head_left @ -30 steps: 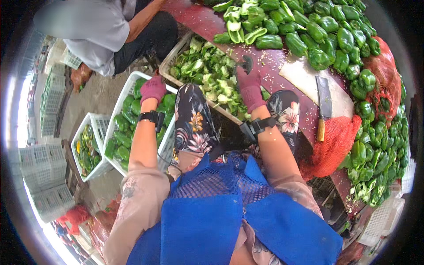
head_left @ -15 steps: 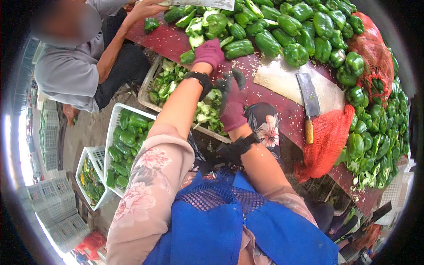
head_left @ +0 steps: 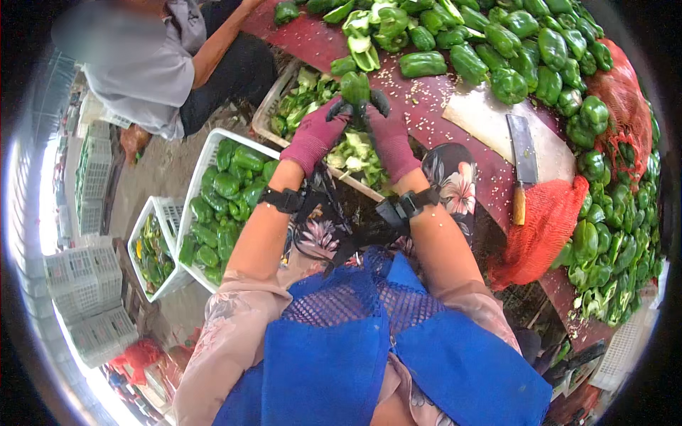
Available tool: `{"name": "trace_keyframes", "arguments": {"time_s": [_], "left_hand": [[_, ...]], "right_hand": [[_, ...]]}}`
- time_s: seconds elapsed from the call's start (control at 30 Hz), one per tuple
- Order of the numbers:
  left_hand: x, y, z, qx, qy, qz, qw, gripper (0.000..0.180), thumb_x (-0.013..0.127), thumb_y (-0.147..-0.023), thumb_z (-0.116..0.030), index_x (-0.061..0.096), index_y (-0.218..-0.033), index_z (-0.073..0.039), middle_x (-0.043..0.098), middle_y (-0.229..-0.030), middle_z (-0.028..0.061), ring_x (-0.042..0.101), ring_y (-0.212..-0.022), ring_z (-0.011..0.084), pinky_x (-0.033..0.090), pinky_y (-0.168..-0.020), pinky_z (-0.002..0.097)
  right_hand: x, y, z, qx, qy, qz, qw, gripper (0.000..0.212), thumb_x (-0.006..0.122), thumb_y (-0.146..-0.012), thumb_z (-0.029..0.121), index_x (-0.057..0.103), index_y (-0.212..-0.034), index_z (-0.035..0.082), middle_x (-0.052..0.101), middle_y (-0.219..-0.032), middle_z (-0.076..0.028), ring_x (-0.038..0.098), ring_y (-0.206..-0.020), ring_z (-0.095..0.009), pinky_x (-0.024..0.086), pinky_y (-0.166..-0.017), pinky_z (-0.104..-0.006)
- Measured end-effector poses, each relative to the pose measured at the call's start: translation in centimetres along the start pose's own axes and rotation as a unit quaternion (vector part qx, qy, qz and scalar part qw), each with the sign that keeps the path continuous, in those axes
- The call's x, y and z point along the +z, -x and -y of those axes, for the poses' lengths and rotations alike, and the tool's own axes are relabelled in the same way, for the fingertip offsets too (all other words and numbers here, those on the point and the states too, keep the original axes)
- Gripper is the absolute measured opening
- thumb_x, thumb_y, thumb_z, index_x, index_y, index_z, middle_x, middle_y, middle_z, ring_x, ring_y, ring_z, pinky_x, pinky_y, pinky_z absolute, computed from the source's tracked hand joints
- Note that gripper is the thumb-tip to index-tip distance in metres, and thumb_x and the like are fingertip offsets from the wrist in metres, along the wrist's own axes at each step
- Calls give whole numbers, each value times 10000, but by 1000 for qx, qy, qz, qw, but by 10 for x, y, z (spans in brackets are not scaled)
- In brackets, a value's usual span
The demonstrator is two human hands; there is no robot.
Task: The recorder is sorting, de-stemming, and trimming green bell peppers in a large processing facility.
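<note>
A whole green bell pepper [head_left: 354, 89] is held up between my two gloved hands, in front of the table's near edge. My left hand [head_left: 317, 133], in a purple glove with dark fingertips, closes on its left side. My right hand [head_left: 388, 133], gloved the same way, grips it from the right. Both thumbs meet near its lower end. Below my hands sits a pale crate [head_left: 266, 128] of cut pepper pieces and pale cores [head_left: 354, 153]. A cleaver [head_left: 524, 153] with a wooden handle lies on a light cutting board [head_left: 472, 113] to the right.
Peppers pile over the dark red table [head_left: 426, 96], several cut open. A red mesh bag [head_left: 543, 231] hangs over its edge. At left stand a white crate [head_left: 186, 202] of whole peppers and a smaller crate [head_left: 167, 284]. A person in grey [head_left: 145, 85] sits at the far left.
My left hand has drawn back from the pile with a pepper. My right hand, empty before with fingers apart, now closes on it too. The view has shifted slightly.
</note>
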State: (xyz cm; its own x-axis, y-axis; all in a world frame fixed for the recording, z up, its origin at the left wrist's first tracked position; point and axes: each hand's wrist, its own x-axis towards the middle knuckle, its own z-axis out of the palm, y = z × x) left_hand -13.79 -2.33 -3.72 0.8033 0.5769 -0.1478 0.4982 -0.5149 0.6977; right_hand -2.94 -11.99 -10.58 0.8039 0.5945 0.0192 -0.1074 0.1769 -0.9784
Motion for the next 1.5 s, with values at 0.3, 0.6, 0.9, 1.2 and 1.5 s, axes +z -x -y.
{"name": "trace_keyframes", "arguments": {"time_s": [0.3,0.6,0.9,1.2,1.5], "left_hand": [[0,35,31,-48,452,-139,880,304,541,-889,-121,567,-1170,-9,630,-1035,47,603,-872,141,487,-795,271],[5,49,13,-51,615,-123,777,281,551,-887,-153,578,-1129,-12,628,-1010,64,611,-881,156,493,-790,272],[23,26,82,169,148,-262,939,199,534,-784,-40,634,-956,-41,641,-857,160,619,-811,267,483,-715,341],[-61,78,158,-113,419,-426,794,238,548,-825,-105,608,-1040,-20,627,-922,75,542,-790,182,448,-751,321],[-81,243,320,-209,489,-518,670,198,590,-832,-142,613,-1020,-81,624,-877,48,549,-741,177,444,-684,299]], "right_hand": [[19,22,12,116,-147,123,975,342,592,-876,133,557,-1181,-20,610,-1085,-77,571,-933,-133,471,-807,-262],[14,20,20,96,-125,163,974,299,571,-889,140,578,-1147,-11,618,-1041,-45,559,-914,-109,463,-816,-251],[20,37,34,181,-157,217,946,305,574,-883,196,599,-1137,30,635,-966,-38,575,-801,-87,468,-661,-228],[-36,-32,-52,56,153,22,986,377,627,-832,268,584,-1086,-7,646,-936,-164,616,-753,-190,499,-678,-325],[-6,12,-5,174,-20,142,974,263,515,-916,233,545,-1116,66,639,-857,-71,610,-642,-150,512,-560,-281]]}}
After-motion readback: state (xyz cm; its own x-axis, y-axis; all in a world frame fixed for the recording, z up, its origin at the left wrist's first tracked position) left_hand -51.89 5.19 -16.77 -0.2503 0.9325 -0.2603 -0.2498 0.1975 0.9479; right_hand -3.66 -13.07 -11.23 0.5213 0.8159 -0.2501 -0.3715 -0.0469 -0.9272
